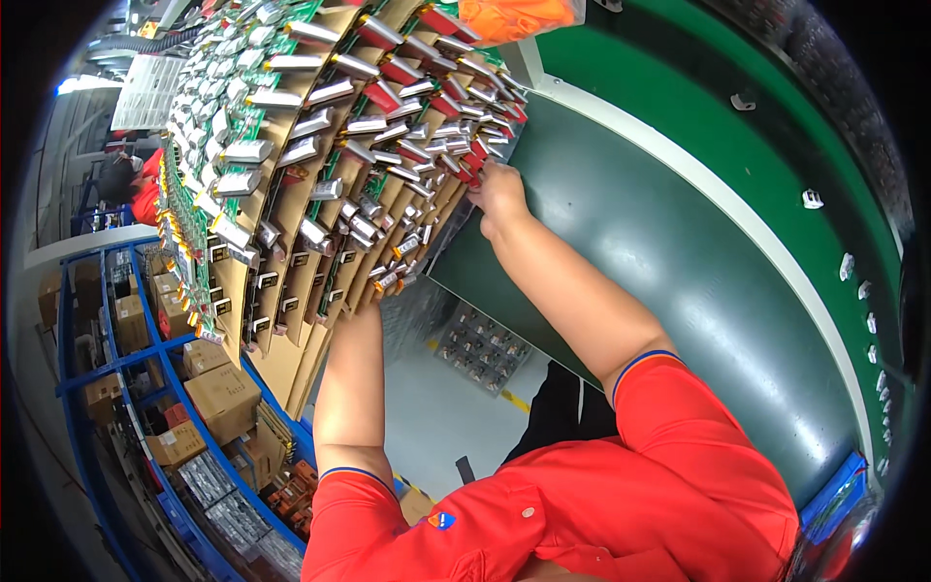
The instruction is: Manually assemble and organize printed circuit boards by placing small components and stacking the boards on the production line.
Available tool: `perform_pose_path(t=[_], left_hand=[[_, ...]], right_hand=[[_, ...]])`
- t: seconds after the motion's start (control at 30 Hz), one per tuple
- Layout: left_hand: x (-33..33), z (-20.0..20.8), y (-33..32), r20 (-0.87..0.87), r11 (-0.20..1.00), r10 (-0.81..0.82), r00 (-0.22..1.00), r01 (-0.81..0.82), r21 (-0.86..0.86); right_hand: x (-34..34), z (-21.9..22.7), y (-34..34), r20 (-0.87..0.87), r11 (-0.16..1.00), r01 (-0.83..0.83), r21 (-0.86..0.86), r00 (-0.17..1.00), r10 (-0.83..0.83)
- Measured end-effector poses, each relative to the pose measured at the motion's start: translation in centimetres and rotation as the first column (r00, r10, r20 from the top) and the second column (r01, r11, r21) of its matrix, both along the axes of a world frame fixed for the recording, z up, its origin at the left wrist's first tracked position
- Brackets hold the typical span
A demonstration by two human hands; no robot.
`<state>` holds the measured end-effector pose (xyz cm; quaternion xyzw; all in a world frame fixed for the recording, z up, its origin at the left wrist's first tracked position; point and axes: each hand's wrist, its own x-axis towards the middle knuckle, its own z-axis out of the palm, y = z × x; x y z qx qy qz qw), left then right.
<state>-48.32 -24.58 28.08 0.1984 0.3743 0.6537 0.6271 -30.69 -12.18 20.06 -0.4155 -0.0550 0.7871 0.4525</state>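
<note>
A tall stack of brown cardboard layers (281,218) fills the upper left in front of me. Green circuit boards (274,47) and many silver pouch-like cells (299,150) are packed between the layers, some with red pieces. My right hand (499,197) is closed at the stack's right edge, its fingertips partly hidden against the red and silver parts. From below, my left forearm (351,378) reaches up under the near edge of the stack, which hides the left hand and its fingers. A grey tray edge (441,254) shows beneath the stack's right side.
A dark green work surface (621,233) with a white rim curves along the right. Blue shelving (126,359) with cardboard boxes (221,396) stands at lower left. On the floor lies a compartmented tray (482,351). An orange bag (519,17) is at the top; another person in red (145,189) is far left.
</note>
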Motion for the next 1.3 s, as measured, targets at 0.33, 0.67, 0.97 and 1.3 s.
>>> perform_pose_path(t=[0.33,0.67,0.97,1.3], left_hand=[[0.8,-3.0,1.4,0.147,0.991,0.025,0.989,-0.045,0.129],[10.9,-4.0,-3.4,0.400,0.915,0.371,0.838,-0.403,-0.005],[16.8,-7.7,1.1,0.769,0.796,-0.229,0.597,-0.339,0.501],[21.7,-5.5,2.7,-0.343,0.637,0.564,0.751,-0.660,-0.399]], right_hand=[[2.6,-1.9,-0.8,0.080,1.000,-0.009,-0.030,0.997,0.012],[9.8,-4.9,-0.1,-0.110,0.995,0.001,0.099,0.994,0.010],[18.0,0.6,0.2,-0.525,0.746,-0.665,0.038,0.622,0.581],[16.3,8.9,0.8,-0.884,0.517,-0.841,-0.158,0.353,0.305]])
